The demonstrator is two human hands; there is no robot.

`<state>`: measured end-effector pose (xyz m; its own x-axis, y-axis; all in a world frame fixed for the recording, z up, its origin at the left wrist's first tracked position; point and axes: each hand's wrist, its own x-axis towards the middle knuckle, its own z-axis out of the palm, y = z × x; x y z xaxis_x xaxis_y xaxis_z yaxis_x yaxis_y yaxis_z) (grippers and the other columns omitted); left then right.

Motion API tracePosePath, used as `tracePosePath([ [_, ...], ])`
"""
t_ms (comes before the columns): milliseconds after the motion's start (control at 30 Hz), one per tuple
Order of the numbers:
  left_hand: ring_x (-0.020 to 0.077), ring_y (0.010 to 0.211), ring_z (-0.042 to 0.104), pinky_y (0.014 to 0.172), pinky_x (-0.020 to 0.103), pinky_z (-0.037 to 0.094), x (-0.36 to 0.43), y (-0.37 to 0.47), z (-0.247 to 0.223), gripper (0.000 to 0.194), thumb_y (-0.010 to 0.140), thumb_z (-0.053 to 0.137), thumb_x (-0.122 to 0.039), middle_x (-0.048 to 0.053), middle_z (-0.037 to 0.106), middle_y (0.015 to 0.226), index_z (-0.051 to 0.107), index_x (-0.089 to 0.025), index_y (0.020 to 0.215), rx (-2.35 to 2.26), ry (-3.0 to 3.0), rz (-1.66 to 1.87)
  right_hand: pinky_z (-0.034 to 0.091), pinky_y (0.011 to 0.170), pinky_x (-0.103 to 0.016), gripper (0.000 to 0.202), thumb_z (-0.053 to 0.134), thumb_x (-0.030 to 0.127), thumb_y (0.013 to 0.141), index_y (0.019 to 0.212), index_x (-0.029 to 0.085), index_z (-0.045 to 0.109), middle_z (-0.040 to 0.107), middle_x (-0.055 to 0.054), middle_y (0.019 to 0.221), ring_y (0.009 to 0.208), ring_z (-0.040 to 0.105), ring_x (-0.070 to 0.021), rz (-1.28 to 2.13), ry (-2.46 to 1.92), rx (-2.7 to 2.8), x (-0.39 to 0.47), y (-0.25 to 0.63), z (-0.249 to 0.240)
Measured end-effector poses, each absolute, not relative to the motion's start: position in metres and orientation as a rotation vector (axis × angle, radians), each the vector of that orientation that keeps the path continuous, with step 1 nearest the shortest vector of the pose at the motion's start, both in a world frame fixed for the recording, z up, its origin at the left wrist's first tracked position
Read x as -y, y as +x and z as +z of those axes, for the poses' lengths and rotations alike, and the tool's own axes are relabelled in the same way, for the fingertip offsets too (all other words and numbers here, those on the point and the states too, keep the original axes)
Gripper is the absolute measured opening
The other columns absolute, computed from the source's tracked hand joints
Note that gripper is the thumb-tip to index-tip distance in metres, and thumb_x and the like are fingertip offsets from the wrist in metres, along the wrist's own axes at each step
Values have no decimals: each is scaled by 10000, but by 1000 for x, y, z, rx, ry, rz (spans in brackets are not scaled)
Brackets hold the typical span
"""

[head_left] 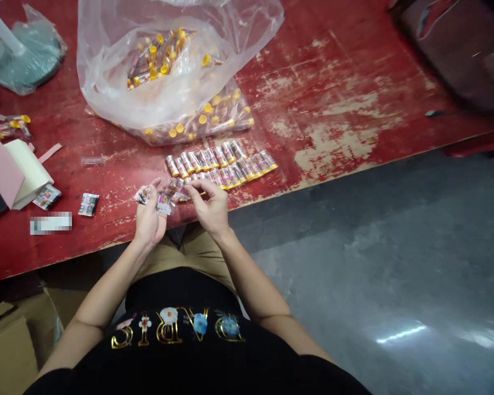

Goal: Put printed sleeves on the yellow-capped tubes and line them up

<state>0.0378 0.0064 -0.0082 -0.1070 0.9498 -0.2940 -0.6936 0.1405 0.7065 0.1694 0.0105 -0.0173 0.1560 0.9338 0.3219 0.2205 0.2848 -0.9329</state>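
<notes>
At counter's (333, 109) near edge, left hand (149, 222) cradles small packets (164, 205), right hand (212, 208) pinching their clear edge. Just beyond, two rows of yellow-ended tubes (219, 157), neatly lined up! Looks partway: those laid out, plenty more heaped in plastic bag (101, 82), packets not yet set down.

Tubes (221, 157) on worn red table (333, 126)

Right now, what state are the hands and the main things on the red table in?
Left hand: partly palm up, holding small packets.
Right hand: fingertips pinched at the small packets.
Clear bag: open, yellow-capped tubes inside.
Tubes by the hands: lined up in two rows.
Loose packets: lying on the table.
Red table: paint worn in patches.
</notes>
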Motion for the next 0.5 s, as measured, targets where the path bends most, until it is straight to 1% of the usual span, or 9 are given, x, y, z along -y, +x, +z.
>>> tracePosePath([
  [33,114,768,650,673,221,510,-5,39,-7,331,759,824,-347,51,700,954,664,-161,981,-904,379,1435,495,706,-290,184,642,362,913,836,202,691,692,-25,840,771,627,-158,750,-1185,1343,-11,172,-15],
  [100,62,599,553,547,185,439,-3,42,-4,391,630,907,-306,-3,633,774,645,-140,867,-943,400,1410,480,688,-280,190,639,360,917,818,202,677,673,-18,813,746,611,-148,790,-1153,1397,-11,173,-11],
  [167,34,519,464,477,165,362,-2,44,1,431,538,944,-262,-47,540,647,593,-131,751,-975,416,1408,456,671,-271,213,628,363,927,795,198,653,641,-8,776,712,580,-135,811,-1132,1457,-13,170,-8],
  [267,20,465,391,432,157,288,-7,42,10,497,507,951,-308,-69,468,557,502,-138,636,-986,419,1495,401,610,-260,322,583,416,954,723,192,590,553,18,668,616,501,-111,826,-1135,1525,-20,160,0],
  [333,21,450,384,426,161,288,-15,37,15,529,520,942,-371,-67,463,532,471,-144,601,-996,432,1563,369,575,-258,415,538,456,974,655,190,547,500,28,601,567,465,-103,841,-1105,1614,-31,154,11],
  [367,25,455,401,431,162,303,-20,33,18,526,523,938,-396,-61,477,535,483,-143,602,-1013,432,1595,378,581,-258,430,521,465,981,654,188,557,515,23,604,575,481,-105,839,-1066,1671,-41,153,18],
  [400,31,469,426,438,163,318,-24,27,19,516,518,938,-408,-53,500,550,508,-139,615,-1033,424,1621,403,607,-260,423,507,469,988,684,186,593,557,10,636,609,519,-113,814,-1016,1714,-54,152,26],
  [433,37,488,451,444,161,330,-29,21,21,504,505,942,-407,-46,524,573,540,-134,638,-1053,407,1638,434,646,-265,396,496,467,992,755,186,642,613,-8,700,668,565,-127,760,-970,1727,-73,153,35],
  [500,41,506,466,437,156,324,-37,5,21,494,471,956,-382,-41,546,597,588,-125,676,-1083,366,1643,482,740,-290,332,480,440,1001,965,192,697,694,-47,877,806,623,-160,576,-923,1684,-126,154,54],
])
